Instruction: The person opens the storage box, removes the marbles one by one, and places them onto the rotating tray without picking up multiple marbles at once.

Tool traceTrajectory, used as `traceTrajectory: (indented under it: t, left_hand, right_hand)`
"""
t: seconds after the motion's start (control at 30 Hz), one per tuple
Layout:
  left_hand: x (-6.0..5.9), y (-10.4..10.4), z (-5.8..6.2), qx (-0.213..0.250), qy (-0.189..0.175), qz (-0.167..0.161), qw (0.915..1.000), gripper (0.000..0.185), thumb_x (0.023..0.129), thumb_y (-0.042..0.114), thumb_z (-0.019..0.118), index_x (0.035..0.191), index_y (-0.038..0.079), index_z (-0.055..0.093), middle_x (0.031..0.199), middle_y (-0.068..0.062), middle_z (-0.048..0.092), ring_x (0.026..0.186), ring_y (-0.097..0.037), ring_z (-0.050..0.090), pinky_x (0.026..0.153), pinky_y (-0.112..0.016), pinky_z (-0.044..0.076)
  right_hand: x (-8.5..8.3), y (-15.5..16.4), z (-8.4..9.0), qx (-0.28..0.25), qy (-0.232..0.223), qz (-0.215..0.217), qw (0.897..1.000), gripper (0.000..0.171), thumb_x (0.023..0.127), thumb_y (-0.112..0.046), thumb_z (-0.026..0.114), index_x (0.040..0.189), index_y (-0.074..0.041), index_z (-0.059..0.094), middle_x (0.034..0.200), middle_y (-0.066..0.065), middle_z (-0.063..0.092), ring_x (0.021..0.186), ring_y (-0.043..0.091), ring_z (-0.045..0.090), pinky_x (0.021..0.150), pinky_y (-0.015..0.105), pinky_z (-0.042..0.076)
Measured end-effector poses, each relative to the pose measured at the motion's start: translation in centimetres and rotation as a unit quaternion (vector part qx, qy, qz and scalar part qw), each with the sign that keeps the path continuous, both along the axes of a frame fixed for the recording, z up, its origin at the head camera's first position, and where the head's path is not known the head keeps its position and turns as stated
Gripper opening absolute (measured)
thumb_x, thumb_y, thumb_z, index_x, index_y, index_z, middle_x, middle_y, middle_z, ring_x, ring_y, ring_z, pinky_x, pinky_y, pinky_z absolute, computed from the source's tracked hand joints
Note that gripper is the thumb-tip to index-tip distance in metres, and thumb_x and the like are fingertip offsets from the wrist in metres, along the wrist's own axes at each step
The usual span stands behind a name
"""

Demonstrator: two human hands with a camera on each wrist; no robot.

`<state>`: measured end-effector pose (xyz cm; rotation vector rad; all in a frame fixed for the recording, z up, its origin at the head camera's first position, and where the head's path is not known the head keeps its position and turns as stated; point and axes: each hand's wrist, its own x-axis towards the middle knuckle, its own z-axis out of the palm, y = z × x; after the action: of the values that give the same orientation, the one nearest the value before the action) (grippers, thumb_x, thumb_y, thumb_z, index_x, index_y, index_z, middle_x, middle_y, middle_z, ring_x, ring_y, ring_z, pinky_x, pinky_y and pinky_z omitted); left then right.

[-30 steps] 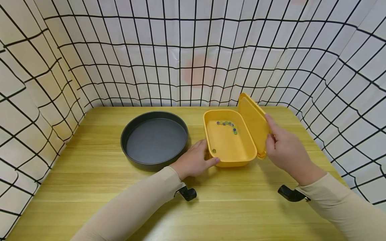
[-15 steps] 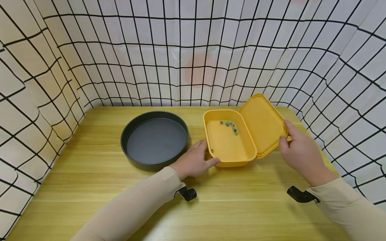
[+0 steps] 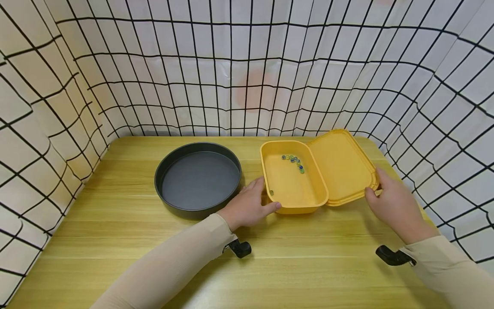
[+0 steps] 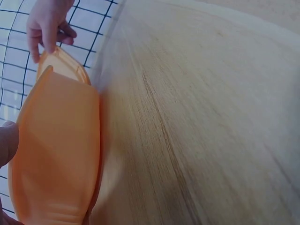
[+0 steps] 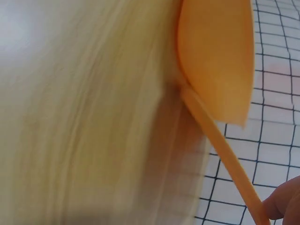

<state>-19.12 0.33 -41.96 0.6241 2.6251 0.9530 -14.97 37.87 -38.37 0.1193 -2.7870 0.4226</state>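
On the left of the table [image 3: 115, 223] sits the dark round pan [image 3: 197, 179], empty and untouched, close beside the yellow box [image 3: 292, 180]. Your left hand [image 3: 248, 206] rests against the box's near-left corner, fingers curled round the wall and the thumb along the near side, a grip that looks meant to steady the box while its lid is handled. Inside, a row of small coloured beads [image 3: 293, 159] lies toward the far end, with one more near the near-left corner. To the right, the hinged lid [image 3: 343, 165] lies folded open, almost flat, and your right hand [image 3: 393, 204] pinches its outer rim between thumb and fingers. The head view alone shows the beads and the pan; the left wrist view shows only the box's outer wall and the far hand, while the right wrist view shows a fingertip [image 5: 281, 204] under the lid's thin edge.
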Motion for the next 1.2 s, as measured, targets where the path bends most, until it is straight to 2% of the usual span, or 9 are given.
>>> traceTrajectory:
  t: [0.2,0.37,0.47,0.7,0.8,0.93,1.03,1.1,1.2]
  left_hand:
    - [-0.1,0.1,0.0,-0.01,0.016,-0.004,0.9998,0.101,0.1,0.061,0.062,0.171,0.011,0.009,0.178,-0.01,0.016,0.164,-0.024,0.019,0.134,-0.046,0.015]
    - [-0.1,0.2,0.0,-0.021,0.019,-0.003,0.9996,0.105,0.099,0.063,0.064,0.171,0.011,0.007,0.178,-0.011,0.016,0.164,-0.025,0.019,0.133,-0.045,0.016]
    - [-0.1,0.3,0.1,-0.025,0.022,-0.004,0.9994,0.109,0.096,0.064,0.066,0.171,0.012,0.007,0.177,-0.01,0.017,0.164,-0.025,0.021,0.133,-0.045,0.017]
    - [-0.1,0.5,0.0,-0.032,0.028,-0.008,0.9991,0.111,0.095,0.064,0.068,0.171,0.011,0.007,0.177,-0.01,0.018,0.163,-0.024,0.022,0.133,-0.046,0.018]
    - [-0.2,0.6,-0.1,-0.037,0.028,-0.008,0.9989,0.111,0.095,0.064,0.068,0.171,0.011,0.006,0.177,-0.01,0.017,0.164,-0.024,0.021,0.133,-0.046,0.018]
    - [-0.1,0.6,0.0,-0.04,0.025,-0.009,0.9989,0.112,0.095,0.064,0.068,0.171,0.011,0.005,0.177,-0.01,0.017,0.164,-0.023,0.021,0.133,-0.046,0.018]
    - [0.0,0.7,0.1,-0.041,0.025,-0.008,0.9988,0.112,0.095,0.064,0.067,0.171,0.011,0.005,0.177,-0.011,0.017,0.164,-0.024,0.021,0.133,-0.046,0.018]
    - [-0.1,0.7,0.1,-0.045,0.025,-0.008,0.9987,0.112,0.095,0.065,0.067,0.171,0.011,0.005,0.177,-0.01,0.017,0.164,-0.023,0.021,0.133,-0.045,0.018]
    - [0.0,0.7,0.1,-0.049,0.025,-0.007,0.9985,0.112,0.095,0.065,0.067,0.171,0.011,0.005,0.177,-0.01,0.017,0.164,-0.023,0.021,0.133,-0.045,0.018]
  right_hand:
    - [0.0,1.1,-0.9,0.018,-0.062,-0.02,0.998,0.047,0.1,-0.018,0.059,0.132,0.016,0.049,0.094,0.032,0.066,0.062,0.027,0.056,0.049,0.035,0.04]
    - [0.0,1.7,-1.5,0.021,-0.118,-0.035,0.992,0.034,0.104,-0.023,0.054,0.115,0.009,0.051,0.076,0.017,0.057,0.061,0.027,0.051,0.05,0.035,0.037]
    - [-0.2,2.0,-1.7,0.023,-0.145,-0.039,0.988,0.041,0.105,-0.024,0.053,0.122,0.013,0.049,0.078,0.02,0.058,0.062,0.028,0.053,0.051,0.035,0.038]
    - [-0.3,2.4,-1.9,0.04,-0.179,-0.045,0.982,0.067,0.104,-0.024,0.053,0.149,0.022,0.034,0.114,0.047,0.06,0.073,0.037,0.06,0.061,0.048,0.05]
    - [-0.2,2.6,-2.1,0.041,-0.195,-0.047,0.979,0.067,0.104,-0.024,0.053,0.149,0.021,0.033,0.115,0.047,0.06,0.075,0.037,0.06,0.063,0.05,0.051]
    - [-0.1,2.7,-2.4,0.039,-0.21,-0.045,0.976,0.058,0.104,-0.023,0.051,0.141,0.021,0.041,0.094,0.033,0.065,0.069,0.031,0.056,0.06,0.044,0.047]
    - [0.0,2.8,-2.5,0.043,-0.215,-0.043,0.975,0.063,0.103,-0.021,0.051,0.145,0.023,0.038,0.096,0.033,0.067,0.071,0.031,0.059,0.064,0.049,0.051]
    - [0.0,2.8,-2.5,0.047,-0.215,-0.042,0.975,0.071,0.102,-0.021,0.052,0.149,0.027,0.029,0.109,0.038,0.068,0.076,0.033,0.063,0.072,0.056,0.054]
    - [0.0,2.7,-2.4,0.047,-0.217,-0.039,0.974,0.068,0.103,-0.022,0.052,0.148,0.025,0.033,0.117,0.039,0.066,0.084,0.041,0.067,0.076,0.06,0.055]
